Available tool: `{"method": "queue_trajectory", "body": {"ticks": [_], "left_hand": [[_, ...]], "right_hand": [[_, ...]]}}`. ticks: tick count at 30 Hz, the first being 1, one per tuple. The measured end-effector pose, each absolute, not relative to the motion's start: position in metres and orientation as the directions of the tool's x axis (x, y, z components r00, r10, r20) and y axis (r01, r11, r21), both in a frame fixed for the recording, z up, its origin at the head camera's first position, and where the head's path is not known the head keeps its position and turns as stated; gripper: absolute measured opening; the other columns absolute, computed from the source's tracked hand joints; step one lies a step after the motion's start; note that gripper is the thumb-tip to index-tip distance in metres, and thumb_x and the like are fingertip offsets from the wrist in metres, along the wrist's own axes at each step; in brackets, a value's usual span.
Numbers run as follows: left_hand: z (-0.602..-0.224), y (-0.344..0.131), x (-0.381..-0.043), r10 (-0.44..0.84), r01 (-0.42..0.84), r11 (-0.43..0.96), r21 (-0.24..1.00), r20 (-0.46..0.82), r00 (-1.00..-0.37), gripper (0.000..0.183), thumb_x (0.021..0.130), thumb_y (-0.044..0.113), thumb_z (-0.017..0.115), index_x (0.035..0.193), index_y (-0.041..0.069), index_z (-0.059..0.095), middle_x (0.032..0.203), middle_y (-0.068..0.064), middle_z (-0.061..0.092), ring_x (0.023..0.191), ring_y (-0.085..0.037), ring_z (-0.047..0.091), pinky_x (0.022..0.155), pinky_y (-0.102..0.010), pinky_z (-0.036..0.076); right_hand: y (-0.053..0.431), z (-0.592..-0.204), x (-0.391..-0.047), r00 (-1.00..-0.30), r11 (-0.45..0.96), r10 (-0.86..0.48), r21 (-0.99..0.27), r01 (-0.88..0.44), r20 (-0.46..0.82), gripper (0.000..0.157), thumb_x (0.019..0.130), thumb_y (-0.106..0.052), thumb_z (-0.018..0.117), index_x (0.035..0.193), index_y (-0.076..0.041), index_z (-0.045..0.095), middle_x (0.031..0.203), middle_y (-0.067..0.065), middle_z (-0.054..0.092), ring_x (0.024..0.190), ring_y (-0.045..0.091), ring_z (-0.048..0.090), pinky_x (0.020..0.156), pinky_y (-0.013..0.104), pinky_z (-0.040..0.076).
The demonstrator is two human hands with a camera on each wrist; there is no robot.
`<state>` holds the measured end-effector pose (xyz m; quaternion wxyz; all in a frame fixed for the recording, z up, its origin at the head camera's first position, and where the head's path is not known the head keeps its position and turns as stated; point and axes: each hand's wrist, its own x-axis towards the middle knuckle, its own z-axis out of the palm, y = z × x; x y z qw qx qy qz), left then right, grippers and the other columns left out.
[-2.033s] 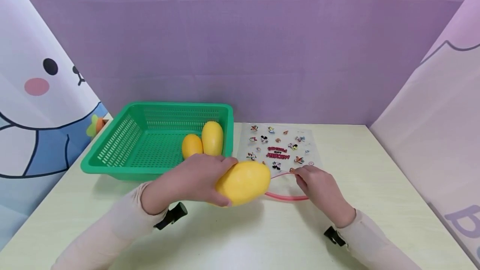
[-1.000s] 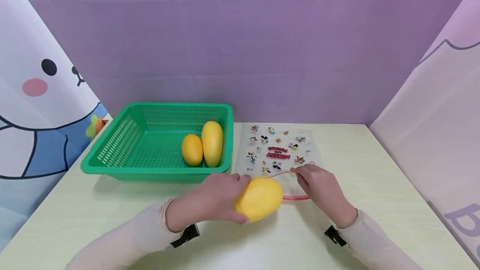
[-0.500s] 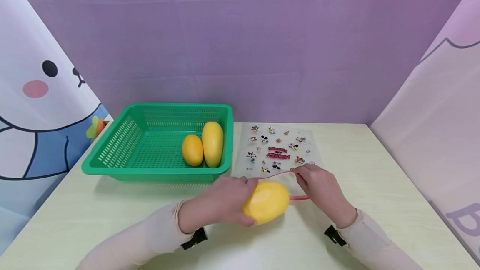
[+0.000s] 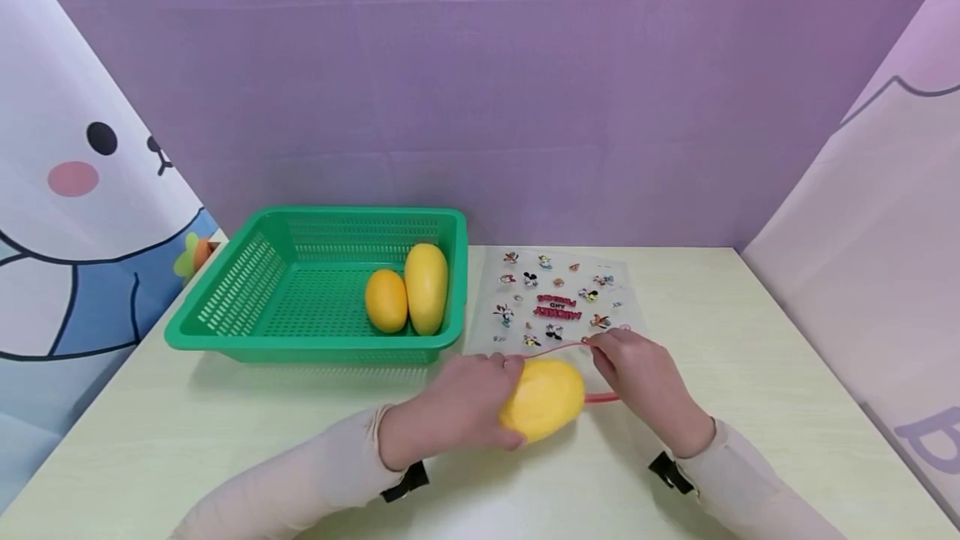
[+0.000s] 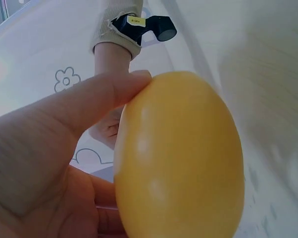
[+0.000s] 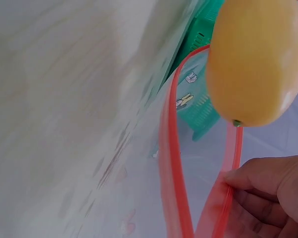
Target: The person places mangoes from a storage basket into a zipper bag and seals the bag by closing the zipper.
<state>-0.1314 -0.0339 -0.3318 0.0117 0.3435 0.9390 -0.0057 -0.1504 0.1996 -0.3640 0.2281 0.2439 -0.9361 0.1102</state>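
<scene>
A large yellow mango (image 4: 546,400) is gripped by my left hand (image 4: 465,403), just above the table in front of a clear zip bag (image 4: 517,298). Thumb and fingers wrap its near end, as the left wrist view shows with the mango (image 5: 181,158) close up. My right hand (image 4: 637,375) pinches the upper lip of the bag between thumb and fingers. In the right wrist view the bag's red zip edge (image 6: 174,163) gapes into a loop, and the tip of the mango (image 6: 260,64) is right at that mouth. Cartoon figures are printed on the bag.
A green plastic basket (image 4: 300,342) stands at the left back. Inside it, against the right wall, lie a small orange-yellow mango (image 4: 386,301) and a longer yellow mango (image 4: 426,288). A purple cloth backdrop (image 4: 480,90) rises behind the pale table (image 4: 720,332).
My left hand has carried the mango from beside the basket rightward and slightly nearer, up to the bag's mouth, slowing lately. The right hand keeps its pinch in nearly the same place.
</scene>
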Motion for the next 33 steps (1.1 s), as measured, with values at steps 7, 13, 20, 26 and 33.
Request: {"method": "queue_trajectory", "body": {"ticks": [7, 13, 20, 26, 33], "left_hand": [[-0.334, -0.026, -0.132, 0.612, 0.613, 0.788, -0.049, -0.042, -0.79, 0.079, 0.07, 0.059, 0.072, 0.125, 0.007, 0.052, 0.092, -0.002, 0.061, 0.073, -0.014, 0.054, 0.055, -0.024, 0.043], [-0.336, -0.021, -0.131, 0.593, 0.594, 0.797, -0.108, -0.051, -0.804, 0.083, 0.07, 0.062, 0.071, 0.128, 0.007, 0.05, 0.097, -0.004, 0.063, 0.076, -0.015, 0.057, 0.057, -0.026, 0.046], [-0.337, -0.015, -0.13, 0.58, 0.577, 0.804, -0.145, -0.025, -0.814, 0.081, 0.069, 0.062, 0.071, 0.125, 0.007, 0.052, 0.096, -0.004, 0.063, 0.078, -0.016, 0.057, 0.056, -0.027, 0.045], [-0.34, -0.011, -0.13, 0.586, 0.58, 0.797, -0.169, -0.022, -0.81, 0.078, 0.07, 0.063, 0.07, 0.12, 0.007, 0.052, 0.089, -0.002, 0.061, 0.073, -0.014, 0.055, 0.055, -0.024, 0.045], [-0.34, -0.008, -0.131, 0.578, 0.57, 0.794, -0.212, -0.029, -0.816, 0.078, 0.072, 0.062, 0.069, 0.123, 0.006, 0.052, 0.088, -0.003, 0.059, 0.071, -0.014, 0.052, 0.053, -0.023, 0.044]], "right_hand": [[0.2, -0.367, -0.15, -0.768, 0.852, -0.407, -0.097, -0.515, 0.495, 0.012, 0.074, 0.003, 0.074, 0.082, -0.004, 0.069, 0.075, 0.003, 0.066, 0.062, 0.011, 0.053, 0.052, 0.024, 0.049], [0.199, -0.367, -0.151, -0.761, 0.849, -0.406, -0.099, -0.519, 0.506, 0.012, 0.073, 0.004, 0.074, 0.082, -0.003, 0.069, 0.076, 0.004, 0.066, 0.064, 0.013, 0.057, 0.054, 0.026, 0.052], [0.197, -0.366, -0.151, -0.757, 0.843, -0.405, -0.111, -0.527, 0.513, 0.015, 0.071, 0.003, 0.077, 0.082, -0.002, 0.069, 0.076, 0.005, 0.066, 0.065, 0.015, 0.06, 0.057, 0.028, 0.054], [0.195, -0.367, -0.151, -0.768, 0.844, -0.402, -0.124, -0.522, 0.498, 0.013, 0.072, 0.003, 0.076, 0.082, -0.002, 0.069, 0.077, 0.005, 0.066, 0.065, 0.014, 0.06, 0.059, 0.027, 0.054], [0.194, -0.367, -0.151, -0.783, 0.848, -0.387, -0.144, -0.509, 0.487, 0.013, 0.073, 0.003, 0.075, 0.082, -0.002, 0.069, 0.077, 0.005, 0.066, 0.066, 0.015, 0.06, 0.06, 0.028, 0.055]]}}
